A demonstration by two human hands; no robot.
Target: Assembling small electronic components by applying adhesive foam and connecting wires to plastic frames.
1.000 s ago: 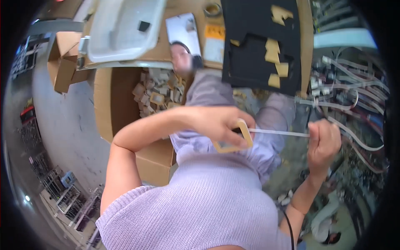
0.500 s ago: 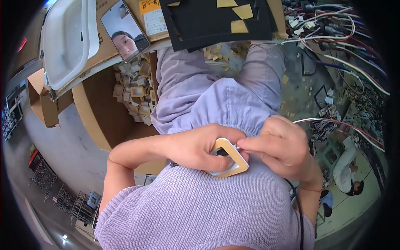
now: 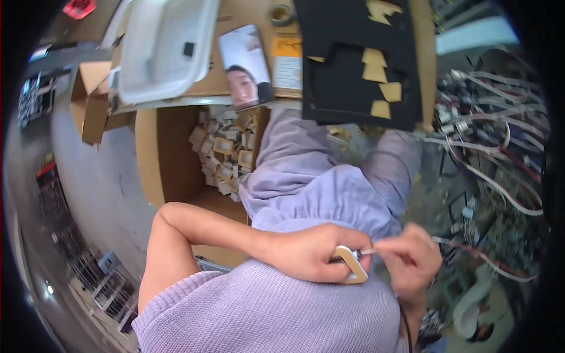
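Note:
My left hand (image 3: 312, 253) is closed around a small square frame-shaped part (image 3: 357, 272), white with a tan face, held in front of my waist. Its fingers and thumb cover much of the frame, and a dark spot shows in its opening. Just to the right, my right hand (image 3: 412, 256) is closed in a pinch, slightly blurred. A thin pale wire (image 3: 369, 252) runs from its fingertips to the frame's upper right edge. Beyond that hand, a white and red cable (image 3: 488, 259) trails off to the right; whether it joins the wire is hidden.
Under the table, a cardboard box (image 3: 150, 156) holds many similar frames (image 3: 223, 146). On the table are a white plastic tub (image 3: 168, 53), a phone (image 3: 244, 67), a tape roll (image 3: 281, 15) and black sheets (image 3: 335, 88) with tan scraps. Tangled cables (image 3: 488, 117) lie at right.
The view has shifted, so the table and box sit further right and lower. My right hand has drawn slightly away from the frame, with the pale wire showing between.

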